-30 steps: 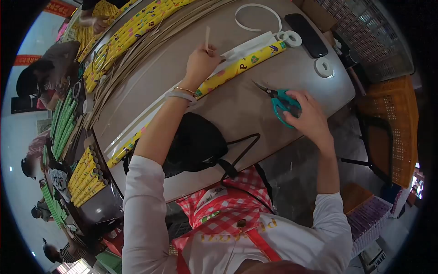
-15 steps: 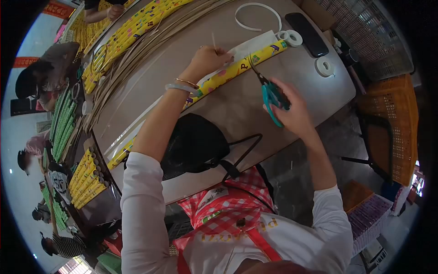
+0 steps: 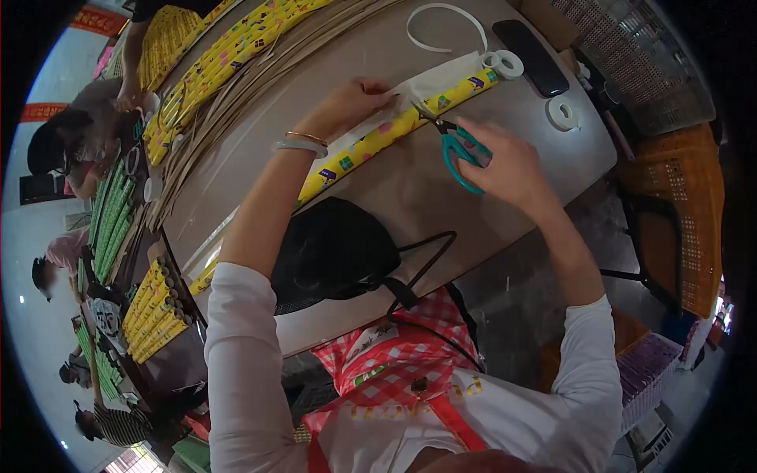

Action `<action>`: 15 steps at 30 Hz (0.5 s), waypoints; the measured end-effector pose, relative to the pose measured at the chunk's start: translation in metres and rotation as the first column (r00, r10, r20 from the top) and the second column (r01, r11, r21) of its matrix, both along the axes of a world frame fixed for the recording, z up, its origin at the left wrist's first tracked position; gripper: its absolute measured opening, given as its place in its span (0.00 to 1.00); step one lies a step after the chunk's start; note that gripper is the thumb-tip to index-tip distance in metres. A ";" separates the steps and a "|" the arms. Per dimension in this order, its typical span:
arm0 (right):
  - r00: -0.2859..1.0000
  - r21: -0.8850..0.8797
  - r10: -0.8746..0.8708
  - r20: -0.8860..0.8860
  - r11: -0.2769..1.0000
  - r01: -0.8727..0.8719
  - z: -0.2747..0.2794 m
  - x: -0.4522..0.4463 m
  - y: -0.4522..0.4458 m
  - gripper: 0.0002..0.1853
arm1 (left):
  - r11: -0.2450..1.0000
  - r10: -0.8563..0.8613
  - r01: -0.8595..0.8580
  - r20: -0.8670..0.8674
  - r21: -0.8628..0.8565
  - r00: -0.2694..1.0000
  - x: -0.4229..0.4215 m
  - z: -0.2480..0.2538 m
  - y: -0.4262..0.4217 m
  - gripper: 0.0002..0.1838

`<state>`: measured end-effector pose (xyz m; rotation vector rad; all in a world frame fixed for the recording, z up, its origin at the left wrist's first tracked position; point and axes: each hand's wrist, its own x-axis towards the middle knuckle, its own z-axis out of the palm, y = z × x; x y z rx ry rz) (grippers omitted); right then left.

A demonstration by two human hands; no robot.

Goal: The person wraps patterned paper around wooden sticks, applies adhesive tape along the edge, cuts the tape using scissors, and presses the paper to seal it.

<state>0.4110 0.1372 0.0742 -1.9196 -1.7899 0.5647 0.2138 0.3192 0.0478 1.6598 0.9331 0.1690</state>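
A long tube wrapped in yellow patterned paper (image 3: 371, 147) lies diagonally across the table, with a white sheet (image 3: 441, 76) along its far side. My left hand (image 3: 351, 106) is at the sheet's near end, thumb and fingertips pinched together; what they grip is too small to make out. In my right hand (image 3: 509, 165) are scissors with teal handles (image 3: 448, 160). Their blades point toward my left fingertips, over the yellow tube, and look slightly parted. Two white tape rolls (image 3: 512, 66) stand at the tube's far end.
Another tape roll (image 3: 562, 115), a black phone (image 3: 530, 59) and a curved white strip (image 3: 408, 27) lie on the table (image 3: 489, 221). A black fabric item with a strap (image 3: 339, 248) sits near me. Bundled yellow tubes (image 3: 229, 67) and thin strips are leftward. Other people work beyond.
The scissors have moved slightly left and up, with their blades closer to my left fingertips. My left hand has shifted a little left. A co-worker's arm at top left has moved.
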 end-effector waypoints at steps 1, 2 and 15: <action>0.999 -0.023 -0.004 -0.045 1.000 0.003 0.004 -0.002 0.001 0.28 | 1.000 -0.002 0.002 -0.001 0.001 1.000 0.000 0.000 0.002 0.16; 0.999 -0.022 -0.006 -0.047 1.000 0.005 0.003 -0.002 0.002 0.28 | 0.999 -0.012 0.012 -0.007 -0.053 1.000 -0.001 0.000 0.004 0.16; 0.989 0.002 0.041 -0.142 0.999 -0.042 -0.003 -0.003 0.007 0.26 | 0.945 -0.074 0.080 0.032 -0.317 0.997 -0.003 0.002 0.018 0.15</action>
